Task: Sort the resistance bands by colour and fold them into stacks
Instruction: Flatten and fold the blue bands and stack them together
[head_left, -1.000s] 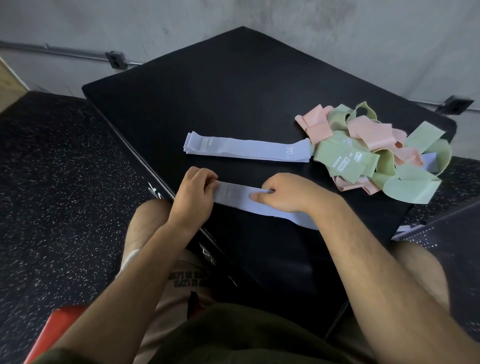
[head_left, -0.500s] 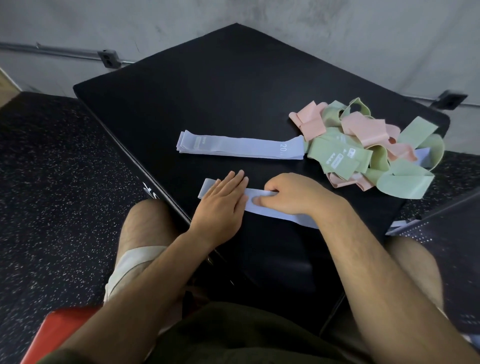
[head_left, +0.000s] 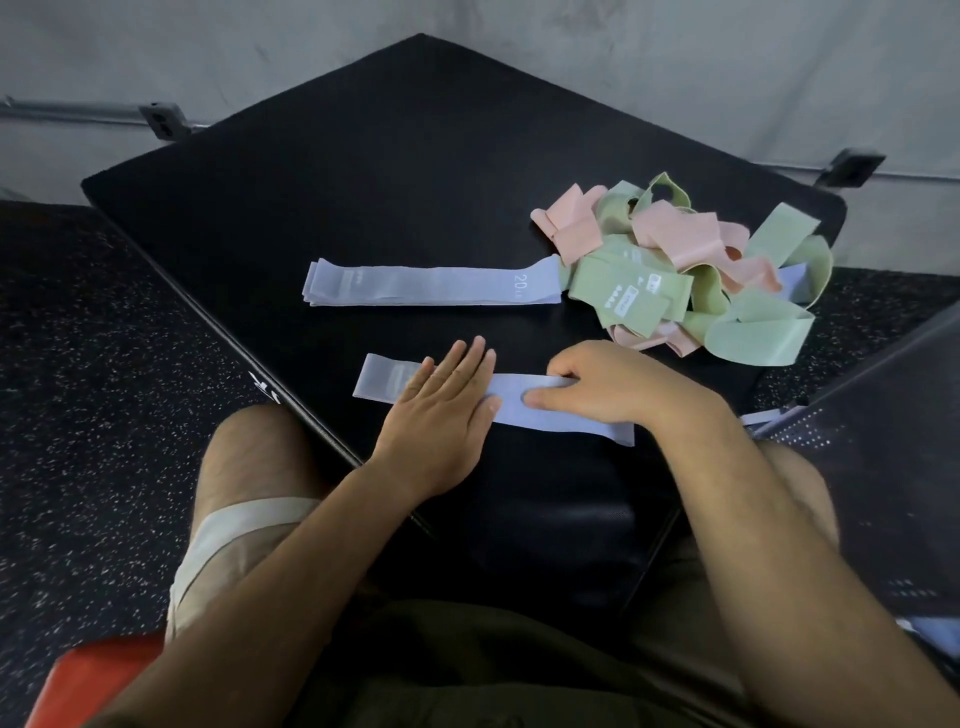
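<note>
A lavender resistance band (head_left: 384, 381) lies flat along the near edge of the black padded box (head_left: 395, 171). My left hand (head_left: 441, 410) presses flat on it with straight fingers. My right hand (head_left: 597, 387) holds its middle, thumb under and fingers curled over the band. Farther back lies a flat stack of lavender bands (head_left: 431, 283) marked 20. A tangled pile of green bands (head_left: 639, 296) and pink bands (head_left: 670, 234) sits at the right.
Speckled black rubber floor (head_left: 104, 364) surrounds the box. A grey wall with a conduit and outlet boxes (head_left: 163, 120) stands behind. A dark perforated surface (head_left: 883, 415) is at the right. A red seat edge (head_left: 78, 675) shows at bottom left.
My left hand let go of the band's left end, opened flat and slid right along the band towards my right hand. My right hand stayed in place.
</note>
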